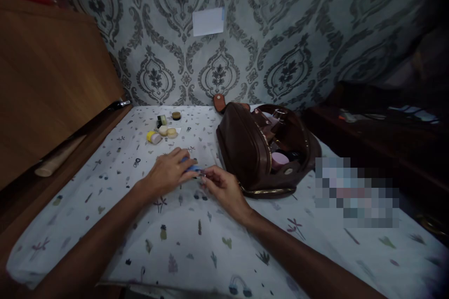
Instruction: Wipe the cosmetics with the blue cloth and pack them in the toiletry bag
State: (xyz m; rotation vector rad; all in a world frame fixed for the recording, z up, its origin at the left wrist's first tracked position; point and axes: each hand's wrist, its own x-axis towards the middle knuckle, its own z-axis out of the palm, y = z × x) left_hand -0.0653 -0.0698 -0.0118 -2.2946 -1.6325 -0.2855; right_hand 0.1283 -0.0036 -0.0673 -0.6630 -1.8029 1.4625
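My left hand is closed around a small blue item, largely covered by its fingers. Close beside it, my right hand pinches a small shiny piece at the item's right end. I cannot make out the exact kind of either, or whether they are joined. Just right of my hands stands a brown leather toiletry bag, unzipped at the top. Inside it are a pink round container and a bottle with a shiny cap, among darker things.
Several small jars lie at the back left, including a yellow-and-white one and a dark-based one. A patterned white cloth covers the surface. A wooden panel stands at left; a dark shelf lies to the right.
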